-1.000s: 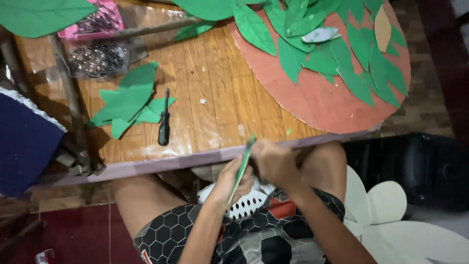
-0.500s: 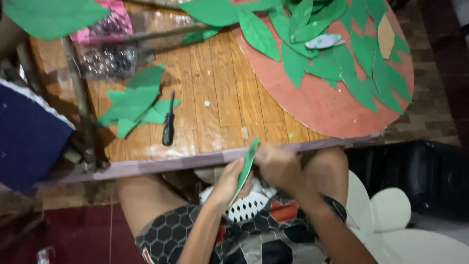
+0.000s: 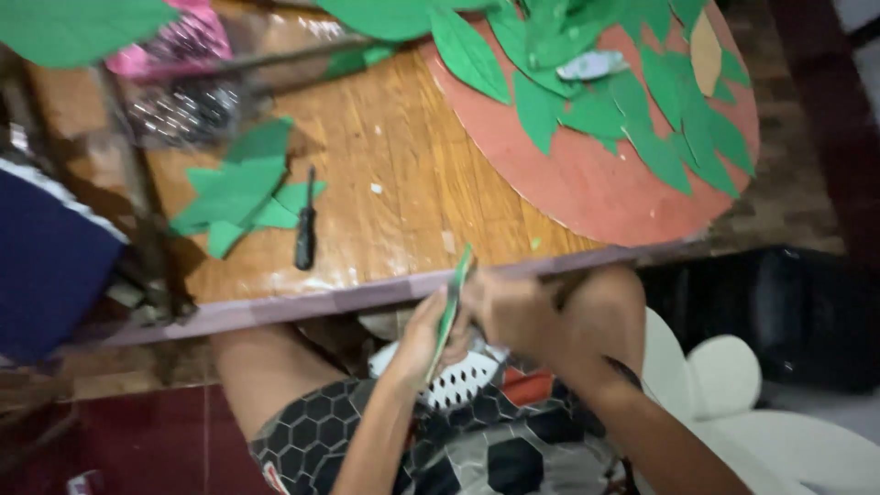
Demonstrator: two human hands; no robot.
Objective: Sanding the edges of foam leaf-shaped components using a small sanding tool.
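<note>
Both hands, left hand (image 3: 417, 339) and right hand (image 3: 513, 312), pinched a thin green paper strip (image 3: 449, 307) standing between them; blur hid the fingers.

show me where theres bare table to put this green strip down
The freest patch is the bare wooden table between the black screwdriver and the round reddish board. It is crowded on the left by the green leaf cutouts, and at the far edge by the pink packet.

Thin green paper piece (image 3: 451, 307), seen edge-on, tilted upright, just below the table edge
</note>
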